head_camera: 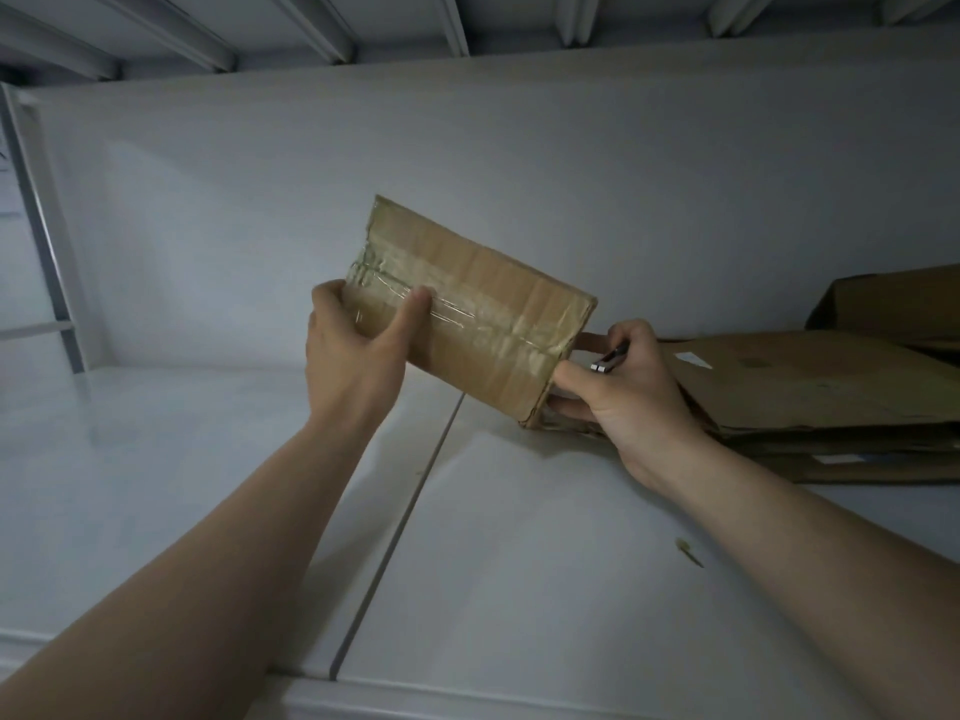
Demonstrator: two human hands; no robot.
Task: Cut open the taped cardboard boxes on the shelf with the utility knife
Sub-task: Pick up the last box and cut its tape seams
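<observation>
Box (483, 314) between left hand (353, 356) and right hand (634, 402); knife (609, 361) inside right grip.

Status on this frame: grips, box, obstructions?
Left grip holds taped box, tilted over shelf. Right grip holds utility knife, steadies box end. Flattened cardboard close right, not blocking.

Nothing here can be read. On the flattened cardboard (810, 376) at 3 o'clock a small white label (693, 360) sits near its left end, and a paler strip (836, 458) lies at 4 o'clock on its lower edge; both are too dim and small to make out. At 9 o'clock a paper sheet (6, 163) on the wall bears blurred dark marks. The taped cardboard box (483, 304), centre, shows plain card and tape only
</observation>
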